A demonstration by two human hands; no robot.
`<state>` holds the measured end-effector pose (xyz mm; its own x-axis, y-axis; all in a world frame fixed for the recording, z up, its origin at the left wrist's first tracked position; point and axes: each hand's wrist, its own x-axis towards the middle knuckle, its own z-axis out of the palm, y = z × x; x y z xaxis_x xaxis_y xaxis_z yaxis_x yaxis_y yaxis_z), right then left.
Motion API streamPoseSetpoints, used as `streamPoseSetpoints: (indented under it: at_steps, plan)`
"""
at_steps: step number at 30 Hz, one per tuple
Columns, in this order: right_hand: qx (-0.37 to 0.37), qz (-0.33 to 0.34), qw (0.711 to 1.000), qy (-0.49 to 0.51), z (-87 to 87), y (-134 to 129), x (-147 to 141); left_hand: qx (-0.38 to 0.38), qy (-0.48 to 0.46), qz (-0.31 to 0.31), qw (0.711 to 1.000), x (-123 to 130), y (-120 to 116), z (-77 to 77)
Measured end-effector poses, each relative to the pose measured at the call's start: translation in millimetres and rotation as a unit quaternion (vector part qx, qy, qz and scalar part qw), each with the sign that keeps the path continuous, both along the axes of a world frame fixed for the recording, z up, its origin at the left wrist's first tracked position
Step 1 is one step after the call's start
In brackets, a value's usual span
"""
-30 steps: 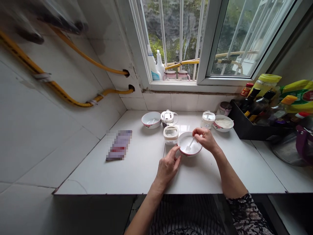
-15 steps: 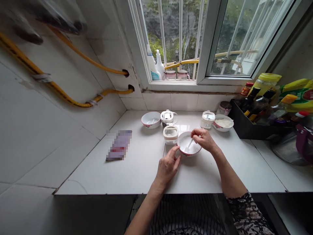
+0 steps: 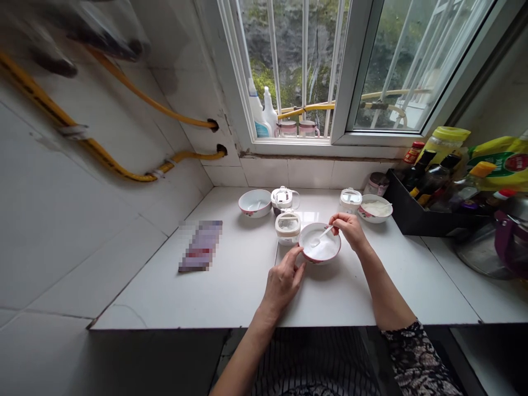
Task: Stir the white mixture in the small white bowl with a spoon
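A white bowl with a red rim [image 3: 319, 251] stands on the white counter and holds something white. My left hand [image 3: 285, 276] grips its left edge between thumb and fingers. Pinched in my right hand [image 3: 346, 228] is a small white spoon [image 3: 323, 235], its tip inside the bowl. Touching or just behind the bowl's left side is a lidded jar [image 3: 287, 227], with another jar [image 3: 282, 199] behind it. A second bowl [image 3: 254, 204] sits further left with a spoon in it. To the back right are a third jar [image 3: 351, 199] and a bowl of white stuff [image 3: 375, 209].
A blurred purple packet [image 3: 203, 246] lies on the counter's left. At the right, a black box [image 3: 424, 217] holds several bottles, beside a pot with a purple handle [image 3: 508, 242]. The counter [image 3: 231, 302] ends at a front edge before my body; a window is behind.
My right hand has shifted slightly right, and the spoon now leans lower across the bowl. My left hand stays on the bowl's edge.
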<state>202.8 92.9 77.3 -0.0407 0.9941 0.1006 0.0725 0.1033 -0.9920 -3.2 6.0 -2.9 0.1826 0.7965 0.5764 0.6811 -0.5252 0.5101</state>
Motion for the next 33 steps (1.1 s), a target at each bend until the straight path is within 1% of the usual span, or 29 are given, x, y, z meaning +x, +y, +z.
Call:
streamPoseSetpoints:
  at_steps: [5, 8, 12, 14, 15, 16, 17, 19, 21, 22, 23, 24, 26, 28, 29, 30, 33]
  plan:
    - [-0.032, -0.033, 0.999, 0.026, -1.1, 2.9, 2.6, -0.003, -0.009, -0.008, 1.0, 1.1, 0.6, -0.2]
    - [-0.026, -0.054, 0.997, 0.051, -1.6, 4.9, 1.0, 0.001, -0.016, -0.011, 1.0, 2.2, 1.5, -1.6]
    - [0.029, -0.076, 0.995, 0.055, -1.6, 2.4, -13.4, -0.005, -0.013, -0.011, 1.0, 2.9, 2.5, -2.8]
    - [0.084, -0.079, 0.993, 0.02, -2.5, -1.8, -24.9, -0.009, -0.013, -0.01, 1.0, 2.7, 2.6, -2.7]
    - [0.123, -0.072, 0.99, -0.01, -3.2, -4.5, -30.7, -0.009, -0.014, -0.011, 1.0, 2.5, 2.6, -2.6]
    - [0.172, -0.07, 0.981, -0.049, -4.0, -7.2, -35.9, -0.008, -0.015, -0.011, 1.0, 2.3, 2.6, -2.4]
    - [0.227, -0.06, 0.966, -0.107, -4.8, -9.9, -40.4, -0.006, -0.015, -0.012, 1.0, 2.2, 2.5, -2.3]
    - [0.326, -0.034, 0.918, -0.223, -5.9, -14.0, -46.3, -0.005, -0.016, -0.013, 1.0, 1.9, 2.4, -2.0]
    - [0.387, -0.011, 0.87, -0.305, -5.8, -16.4, -47.6, -0.006, -0.013, -0.011, 1.0, 1.7, 2.1, -1.6]
    - [0.399, -0.008, 0.858, -0.322, -5.1, -17.0, -46.5, -0.007, -0.012, -0.01, 1.0, 1.6, 1.9, -1.3]
    - [0.402, -0.014, 0.856, -0.324, -4.1, -17.4, -44.2, -0.008, -0.012, -0.009, 1.0, 1.6, 1.6, -1.0]
    - [0.397, -0.029, 0.862, -0.316, -2.7, -17.6, -40.8, -0.009, -0.011, -0.008, 1.0, 1.5, 1.3, -0.6]
    - [0.369, -0.075, 0.881, -0.285, 0.7, -17.9, -31.2, -0.011, -0.011, -0.006, 1.0, 1.4, 0.7, 0.2]
    - [0.339, -0.116, 0.894, -0.269, 3.9, -18.1, -19.5, -0.01, -0.009, -0.006, 1.0, 1.3, 0.3, 0.6]
    - [0.337, -0.119, 0.894, -0.272, 5.2, -18.0, -14.0, -0.008, -0.008, -0.005, 1.0, 1.2, 0.2, 0.7]
    - [0.337, -0.106, 0.892, -0.282, 6.1, -18.0, -9.2, -0.007, -0.008, -0.005, 1.0, 1.1, 0.1, 0.6]
    - [0.339, -0.051, 0.884, -0.318, 6.4, -17.5, -2.7, -0.011, -0.009, -0.005, 1.0, 0.8, 0.1, 0.5]
